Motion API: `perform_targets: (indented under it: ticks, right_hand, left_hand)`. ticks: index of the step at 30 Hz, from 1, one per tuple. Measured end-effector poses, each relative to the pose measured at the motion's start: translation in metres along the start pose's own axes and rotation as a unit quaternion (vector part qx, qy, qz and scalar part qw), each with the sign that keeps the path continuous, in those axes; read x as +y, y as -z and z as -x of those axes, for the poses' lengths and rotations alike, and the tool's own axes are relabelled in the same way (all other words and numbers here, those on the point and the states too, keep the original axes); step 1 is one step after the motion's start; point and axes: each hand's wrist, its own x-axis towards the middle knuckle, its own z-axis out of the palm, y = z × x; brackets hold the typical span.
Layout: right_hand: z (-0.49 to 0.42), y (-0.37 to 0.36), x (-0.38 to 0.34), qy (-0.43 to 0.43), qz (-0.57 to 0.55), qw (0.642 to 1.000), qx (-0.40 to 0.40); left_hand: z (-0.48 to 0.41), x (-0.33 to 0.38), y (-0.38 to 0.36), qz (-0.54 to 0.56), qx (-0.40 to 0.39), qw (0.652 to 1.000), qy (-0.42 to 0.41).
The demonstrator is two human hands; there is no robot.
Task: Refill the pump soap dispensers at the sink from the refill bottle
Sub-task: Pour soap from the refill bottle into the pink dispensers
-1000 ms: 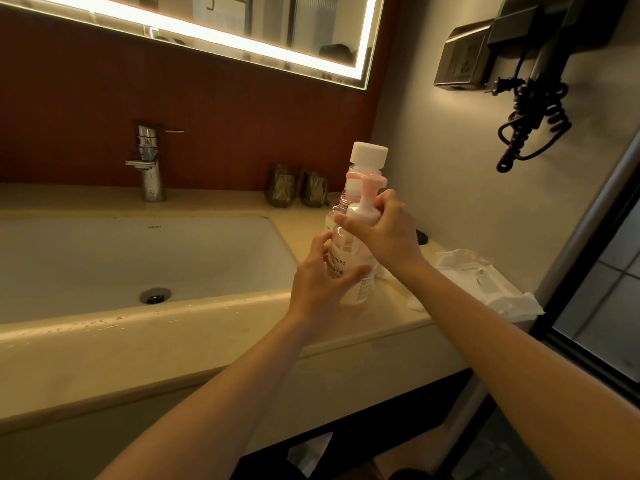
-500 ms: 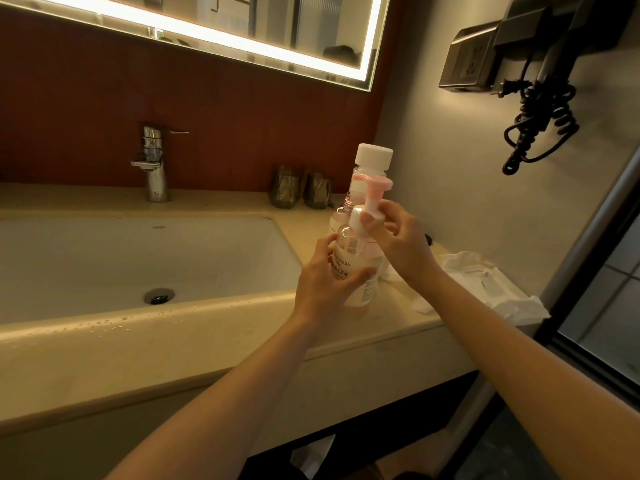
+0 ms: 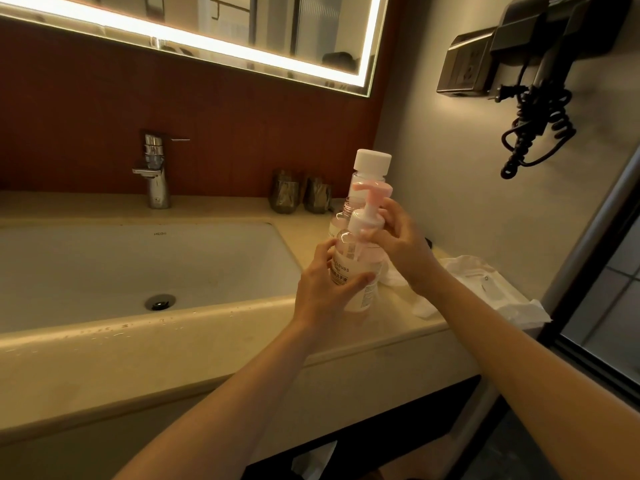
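A: Left hand, what was logged?
B: Fingers and thumb were wrapped round the lower body of the soap dispenser. It was gripped upright. Whether its base was set on the counter or lifted just off it could not be told.
A: Right hand?
B: Fingers were bent and closed on the white collar of the pump at the dispenser's neck. The pink nozzle was pointed left. Whether the collar was screwed down could not be told.
A: Dispenser location?
B: It was held at the counter's right part, just right of the sink, near the front edge.
A: Refill bottle?
B: The refill bottle, white-capped, was stood upright directly behind the dispenser, partly hidden. A second clear bottle was seen beside it.
A: Rest?
B: A faucet was noted behind the sink, two wrapped cups by the back wall, a white cloth crumpled at the counter's right end, and a hair dryer hung on the side wall.
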Motion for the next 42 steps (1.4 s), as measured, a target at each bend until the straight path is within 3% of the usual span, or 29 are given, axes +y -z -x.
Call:
perform_targets:
  ticks: [6,11,18,23,26,30,34,39,42]
  right_hand:
    - [-0.002,-0.01,-0.007,0.023,0.156,0.981,0.113]
    - [-0.002,-0.007,-0.009,-0.044,-0.01,0.999,0.022]
    - [-0.002,-0.011,-0.007,0.018,0.108,0.988,0.111]
    - [-0.003,-0.004,-0.007,-0.039,-0.055,0.997,0.032]
    - [-0.002,-0.003,-0.004,-0.01,-0.011,1.0,0.022]
    - [-0.002,-0.007,-0.003,0.011,0.06,0.995,0.079]
    - [-0.01,0.008,-0.021,0.002,-0.11,0.987,0.115]
    - [-0.036,0.052,-0.023,0.019,-0.12,0.943,0.309]
    - [-0.041,0.072,0.002,-0.049,-0.128,0.924,0.356]
  left_hand:
    - [0.0,0.003,0.0,0.0,-0.001,1.0,0.002]
    - [0.001,0.003,0.0,-0.008,0.004,1.0,0.005]
    - [0.003,0.004,-0.001,-0.001,0.007,1.0,0.008]
    - [0.001,0.002,-0.002,-0.011,0.013,1.0,0.011]
    - [0.002,0.004,-0.001,-0.003,0.005,1.0,0.011]
    - [0.002,0.006,0.0,-0.005,0.004,1.0,0.014]
    - [0.002,0.005,0.002,-0.01,0.013,1.0,0.014]
    - [0.002,0.008,0.002,-0.012,-0.001,1.0,0.029]
    - [0.002,0.01,0.003,0.011,-0.014,0.999,0.041]
